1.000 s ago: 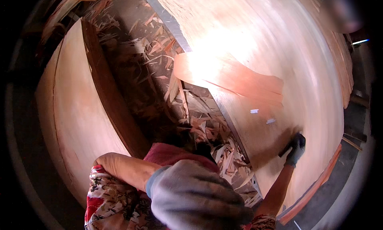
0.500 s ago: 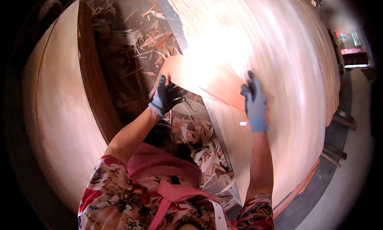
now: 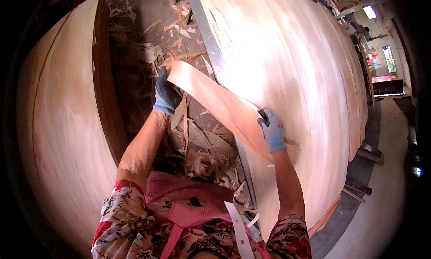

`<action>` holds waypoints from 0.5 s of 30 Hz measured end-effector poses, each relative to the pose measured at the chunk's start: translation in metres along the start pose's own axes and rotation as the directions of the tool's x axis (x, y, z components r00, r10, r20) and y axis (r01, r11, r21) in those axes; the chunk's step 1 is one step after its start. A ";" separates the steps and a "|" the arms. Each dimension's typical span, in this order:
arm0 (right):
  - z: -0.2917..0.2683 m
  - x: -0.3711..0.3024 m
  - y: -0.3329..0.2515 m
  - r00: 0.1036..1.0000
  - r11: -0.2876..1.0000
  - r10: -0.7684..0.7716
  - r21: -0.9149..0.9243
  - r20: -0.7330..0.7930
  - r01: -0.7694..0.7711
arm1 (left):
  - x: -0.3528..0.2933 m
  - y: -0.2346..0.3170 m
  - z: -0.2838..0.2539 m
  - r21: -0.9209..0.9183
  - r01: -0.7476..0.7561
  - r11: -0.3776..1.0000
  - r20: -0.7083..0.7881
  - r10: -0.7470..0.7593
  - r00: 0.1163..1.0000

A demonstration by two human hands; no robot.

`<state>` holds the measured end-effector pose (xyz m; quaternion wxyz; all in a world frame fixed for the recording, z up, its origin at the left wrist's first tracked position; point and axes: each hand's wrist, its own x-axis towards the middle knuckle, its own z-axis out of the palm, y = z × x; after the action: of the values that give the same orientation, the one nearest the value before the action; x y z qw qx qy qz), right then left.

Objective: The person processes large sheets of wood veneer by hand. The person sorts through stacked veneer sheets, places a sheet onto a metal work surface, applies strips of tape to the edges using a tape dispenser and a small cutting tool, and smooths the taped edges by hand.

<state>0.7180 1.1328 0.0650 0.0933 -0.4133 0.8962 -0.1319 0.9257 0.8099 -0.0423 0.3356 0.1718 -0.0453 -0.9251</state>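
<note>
A long strip of wood veneer (image 3: 220,105) stretches between my gloved hands, slanting from upper left to lower right. My left hand (image 3: 167,95), in a grey and black work glove, is closed on the strip's far left end over the gap. My right hand (image 3: 272,129), gloved alike, pinches the strip's right edge above the broad pale veneer sheets (image 3: 310,97). Part of its fingertips is hidden behind the strip. Near my right wrist a small white piece (image 3: 270,166) lies on the sheets.
On the left stands another tall stack of veneer (image 3: 67,102) with a dark brown side. Torn veneer scraps (image 3: 211,142) litter the floor between the stacks. A dark metal edge (image 3: 211,48) borders the right stack. Wooden sticks (image 3: 354,194) jut out at right.
My left hand has moved up and left and closed on the strip's end. My right hand has shifted slightly left and gripped its edge. The strip now hangs raised and narrower between them.
</note>
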 end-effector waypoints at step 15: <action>-0.059 0.061 0.029 0.939 0.556 0.290 0.766 0.183 -0.322 | 0.154 0.049 0.124 0.598 -0.116 0.793 0.143 0.037 0.989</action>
<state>0.6420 1.1132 0.1082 0.3021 -0.1706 0.8026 -0.4852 0.8016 0.6701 0.0392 0.2970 0.2105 -0.3657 -0.8566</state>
